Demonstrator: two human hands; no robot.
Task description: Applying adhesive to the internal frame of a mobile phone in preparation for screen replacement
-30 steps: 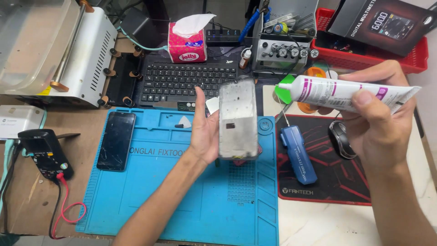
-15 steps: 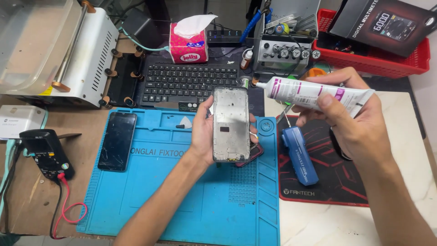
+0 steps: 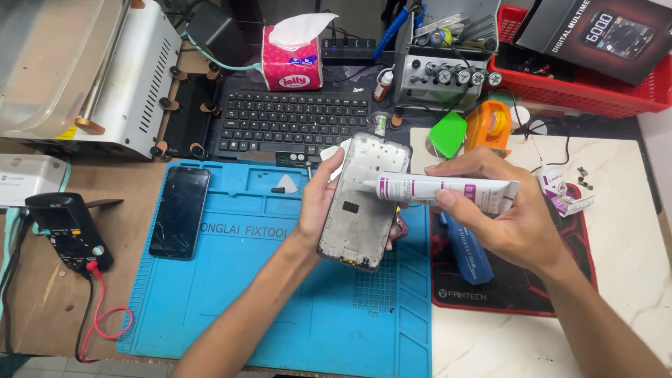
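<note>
My left hand grips a bare phone frame, its grey inner side facing me, above the blue repair mat. My right hand holds a white and purple glue tube lying sideways, its nozzle touching the frame's upper left edge. A black phone screen lies flat on the mat's left part, apart from both hands.
A black keyboard and a pink tissue box sit behind the mat. A multimeter with a red lead lies at left. A blue tool rests on a black and red pad. A red basket stands at back right.
My right hand has brought the glue tube down and left until its nozzle reaches the frame. The frame has tilted slightly in my left hand.
</note>
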